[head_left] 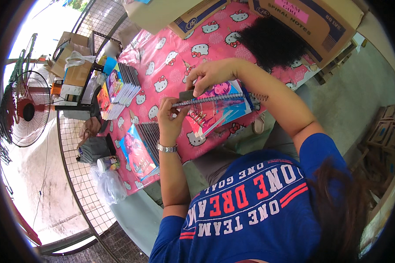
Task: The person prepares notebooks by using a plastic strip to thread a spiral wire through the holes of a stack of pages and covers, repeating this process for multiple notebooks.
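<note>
A notebook (215, 115) with a colourful pink and blue cover lies on the table in front of me. A spiral coil (219, 98) runs through its far edge, and a loose dark end of the coil sticks out on the right. My left hand (169, 117), with a metal watch on the wrist, is closed on the notebook's left end by the coil. My right hand (215, 75) reaches over the coil, its fingers closed on a small dark flat piece (186, 95) at the coil's left end.
A pink patterned cloth (171, 57) covers the table. Stacked spiral notebooks stand at the left (123, 85) and near left (140, 149). A heap of black coils (274, 41) lies far right before a cardboard box (311, 26). A fan (28, 109) stands left.
</note>
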Available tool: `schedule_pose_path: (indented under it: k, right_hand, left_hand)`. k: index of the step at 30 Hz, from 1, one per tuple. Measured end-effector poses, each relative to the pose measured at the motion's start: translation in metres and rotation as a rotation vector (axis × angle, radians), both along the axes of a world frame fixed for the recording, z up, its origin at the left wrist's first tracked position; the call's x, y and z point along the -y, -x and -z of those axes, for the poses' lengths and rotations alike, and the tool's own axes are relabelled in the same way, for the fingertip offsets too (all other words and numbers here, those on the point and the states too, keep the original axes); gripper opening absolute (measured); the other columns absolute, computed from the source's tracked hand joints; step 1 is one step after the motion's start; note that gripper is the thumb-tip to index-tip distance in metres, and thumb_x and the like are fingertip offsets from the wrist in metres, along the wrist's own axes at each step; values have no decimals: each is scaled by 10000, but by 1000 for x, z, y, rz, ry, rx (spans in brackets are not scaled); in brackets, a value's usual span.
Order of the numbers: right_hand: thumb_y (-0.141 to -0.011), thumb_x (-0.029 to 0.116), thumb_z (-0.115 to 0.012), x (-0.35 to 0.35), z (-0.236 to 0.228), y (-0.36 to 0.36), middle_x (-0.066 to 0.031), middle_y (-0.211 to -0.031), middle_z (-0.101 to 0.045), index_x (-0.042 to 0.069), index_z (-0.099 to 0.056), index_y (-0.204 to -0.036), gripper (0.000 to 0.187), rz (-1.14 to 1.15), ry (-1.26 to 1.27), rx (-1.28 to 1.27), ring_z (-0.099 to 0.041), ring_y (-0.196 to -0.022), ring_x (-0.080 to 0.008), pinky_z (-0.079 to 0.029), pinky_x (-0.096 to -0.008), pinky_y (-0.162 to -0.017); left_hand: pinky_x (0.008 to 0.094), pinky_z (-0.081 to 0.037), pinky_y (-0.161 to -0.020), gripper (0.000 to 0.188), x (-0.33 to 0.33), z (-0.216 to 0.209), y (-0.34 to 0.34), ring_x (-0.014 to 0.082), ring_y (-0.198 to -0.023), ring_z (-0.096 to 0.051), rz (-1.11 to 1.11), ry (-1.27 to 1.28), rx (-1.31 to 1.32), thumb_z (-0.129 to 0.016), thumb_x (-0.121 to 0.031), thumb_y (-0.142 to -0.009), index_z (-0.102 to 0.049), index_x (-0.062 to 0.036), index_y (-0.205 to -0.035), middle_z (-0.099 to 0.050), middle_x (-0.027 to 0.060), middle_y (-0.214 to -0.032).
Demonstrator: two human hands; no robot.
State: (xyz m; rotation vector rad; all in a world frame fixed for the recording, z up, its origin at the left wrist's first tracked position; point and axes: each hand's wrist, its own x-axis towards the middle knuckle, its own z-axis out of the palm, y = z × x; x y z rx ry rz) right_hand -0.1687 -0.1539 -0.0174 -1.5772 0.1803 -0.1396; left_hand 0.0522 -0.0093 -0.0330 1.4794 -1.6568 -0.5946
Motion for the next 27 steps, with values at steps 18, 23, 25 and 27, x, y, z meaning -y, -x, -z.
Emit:
schedule_pose_path:
  k: [18, 23, 25, 27]
  right_hand:
    - [-795, 363, -718, -3, 12, 4, -80, -1064, -650, -1, -684, -1067, 455, 81, -51, -3, -609, -982, -164, -466, -316, -888]
    - [-737, 431, -747, 22, 29, 69, -141, -1150, -649, 167, -726, -1131, 475, 768, 590, -554, -606, -1095, -313, -496, -410, -904]
    - [-720, 376, -760, 28, 52, 116, -95, -1273, -601, 169, -708, -1141, 472, 1252, 891, -922, -534, -1212, -365, -475, -464, -971]
    - [-771, 297, -715, 29, 105, 171, -125, -1285, -568, 139, -648, -1211, 472, 1486, 1275, -1063, -507, -1208, -357, -418, -520, -988]
  left_hand:
    - [226, -492, -656, 274, 5, 6, 5, 82, -762, -580, 76, -49, -138, -786, 55, -758, -604, 5, -957, -596, 24, -951]
    - [233, -513, -644, 211, -7, 6, 4, 100, -762, -616, -58, -42, -128, -728, 21, -851, -617, 19, -1030, -618, 28, -910]
    - [224, -510, -595, 188, -12, 12, 13, 97, -742, -622, -191, -25, -208, -705, 6, -881, -622, 20, -1049, -619, 35, -911]
    - [227, -518, -557, 164, -15, 9, 32, 96, -715, -624, -244, 68, -275, -678, -5, -907, -624, 23, -1059, -626, 40, -899]
